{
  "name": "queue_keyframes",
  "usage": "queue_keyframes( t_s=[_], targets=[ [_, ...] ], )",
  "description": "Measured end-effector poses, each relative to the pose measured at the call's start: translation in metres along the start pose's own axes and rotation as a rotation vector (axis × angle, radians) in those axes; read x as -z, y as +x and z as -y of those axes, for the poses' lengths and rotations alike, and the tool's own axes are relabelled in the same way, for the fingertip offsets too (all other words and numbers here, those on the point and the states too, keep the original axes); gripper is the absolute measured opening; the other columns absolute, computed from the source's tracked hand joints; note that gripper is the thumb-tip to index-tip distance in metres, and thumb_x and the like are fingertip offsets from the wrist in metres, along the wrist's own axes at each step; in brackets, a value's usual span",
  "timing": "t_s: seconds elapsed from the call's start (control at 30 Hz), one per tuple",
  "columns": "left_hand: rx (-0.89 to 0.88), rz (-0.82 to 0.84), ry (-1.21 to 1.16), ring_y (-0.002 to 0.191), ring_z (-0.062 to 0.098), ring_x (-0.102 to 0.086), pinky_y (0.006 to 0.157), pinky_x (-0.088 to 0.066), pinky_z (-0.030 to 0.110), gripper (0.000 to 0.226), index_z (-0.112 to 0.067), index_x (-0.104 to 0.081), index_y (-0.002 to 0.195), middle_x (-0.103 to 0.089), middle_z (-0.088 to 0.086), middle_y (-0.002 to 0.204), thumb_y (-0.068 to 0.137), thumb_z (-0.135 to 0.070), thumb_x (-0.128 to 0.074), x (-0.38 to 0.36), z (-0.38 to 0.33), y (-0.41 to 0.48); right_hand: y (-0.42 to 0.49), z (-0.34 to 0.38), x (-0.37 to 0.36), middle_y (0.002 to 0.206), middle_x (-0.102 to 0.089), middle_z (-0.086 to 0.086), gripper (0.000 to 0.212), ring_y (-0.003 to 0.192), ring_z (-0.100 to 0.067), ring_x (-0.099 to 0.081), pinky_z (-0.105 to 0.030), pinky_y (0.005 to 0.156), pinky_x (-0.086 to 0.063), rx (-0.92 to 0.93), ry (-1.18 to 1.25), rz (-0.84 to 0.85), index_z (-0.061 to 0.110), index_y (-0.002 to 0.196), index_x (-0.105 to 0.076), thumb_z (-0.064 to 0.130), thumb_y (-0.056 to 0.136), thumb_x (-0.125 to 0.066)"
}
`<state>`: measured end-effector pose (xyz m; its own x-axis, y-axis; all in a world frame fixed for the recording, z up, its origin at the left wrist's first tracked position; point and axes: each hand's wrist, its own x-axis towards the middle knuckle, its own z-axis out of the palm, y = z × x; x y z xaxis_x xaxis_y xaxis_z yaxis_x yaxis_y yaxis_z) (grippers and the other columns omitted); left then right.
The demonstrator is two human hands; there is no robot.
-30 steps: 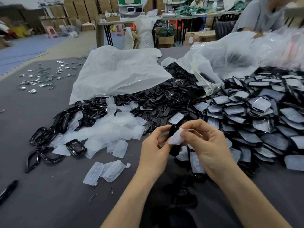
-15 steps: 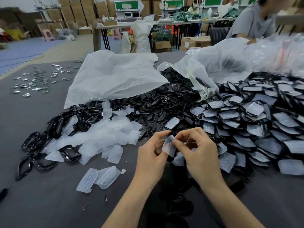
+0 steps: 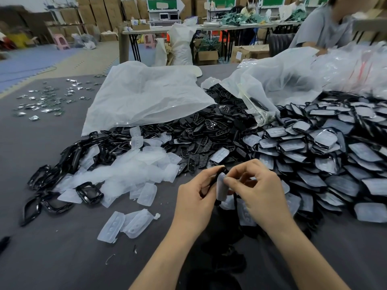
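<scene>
Near the table's front edge, between both hands, translucent pad (image 3: pixel 221 189) against a black frame (image 3: pixel 217 172), long axis upright, top tilted far-left, left hand (image 3: pixel 195 197) gripping the frame, right hand (image 3: pixel 254 190) pinching the pad.

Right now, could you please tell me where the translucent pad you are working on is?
In the head view it sits low centre, translucent pad held between the left hand and right hand, just before the black parts heap.
</scene>
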<state>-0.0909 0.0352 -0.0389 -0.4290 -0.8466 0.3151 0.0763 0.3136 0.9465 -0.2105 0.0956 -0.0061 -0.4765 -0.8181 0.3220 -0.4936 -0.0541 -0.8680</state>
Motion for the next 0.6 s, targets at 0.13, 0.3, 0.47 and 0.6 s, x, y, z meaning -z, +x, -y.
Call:
queue_keyframes(
  t_s=[0.13, 0.3, 0.47, 0.6],
  targets=[
    [0.007, 0.03, 0.038, 0.091, -0.003, -0.068, 0.077, -0.049, 0.01, 0.042, -0.04, -0.063, 0.106, -0.072, -0.025, 0.097, 0.09, -0.001, -0.063, 0.0026, 0.0019, 0.0, -0.0002, -0.0024, -0.0026, 0.076, -0.061, 0.004, 0.026, 0.064, -0.012, -0.059, -0.024, 0.064, -0.05, -0.027, 0.002, -0.028, 0.026, 0.065, -0.061, 0.009, 0.077, -0.077],
    [-0.007, 0.044, 0.082, 0.099, -0.005, -0.065, 0.083, -0.047, 0.01, 0.046, -0.043, -0.06, 0.11, -0.069, -0.03, 0.097, 0.09, -0.001, -0.062, 0.0023, 0.0005, -0.0002, 0.0012, -0.0042, -0.0011, 0.075, -0.065, 0.001, 0.02, 0.068, -0.011, -0.063, -0.038, 0.072, -0.054, -0.131, 0.129, -0.003, 0.022, 0.065, -0.064, 0.013, 0.076, -0.078],
    [-0.004, 0.054, 0.093, 0.099, -0.001, -0.067, 0.086, -0.05, 0.016, 0.047, -0.043, -0.058, 0.112, -0.071, -0.023, 0.099, 0.091, -0.001, -0.062, 0.0023, -0.0024, -0.0017, 0.0025, -0.0051, -0.0002, 0.068, -0.066, 0.004, 0.02, 0.067, -0.012, -0.064, -0.041, 0.073, -0.055, -0.178, 0.176, 0.018, 0.022, 0.065, -0.065, 0.011, 0.076, -0.078],
    [0.006, 0.082, 0.084, 0.097, 0.001, -0.068, 0.084, -0.052, 0.017, 0.048, -0.041, -0.059, 0.112, -0.072, -0.022, 0.099, 0.092, 0.002, -0.059, 0.0029, -0.0038, -0.0024, 0.0035, -0.0071, -0.0007, 0.062, -0.066, 0.004, 0.021, 0.064, -0.012, -0.065, -0.033, 0.068, -0.057, -0.214, 0.22, 0.035, 0.017, 0.067, -0.062, 0.005, 0.078, -0.075]
  ],
)
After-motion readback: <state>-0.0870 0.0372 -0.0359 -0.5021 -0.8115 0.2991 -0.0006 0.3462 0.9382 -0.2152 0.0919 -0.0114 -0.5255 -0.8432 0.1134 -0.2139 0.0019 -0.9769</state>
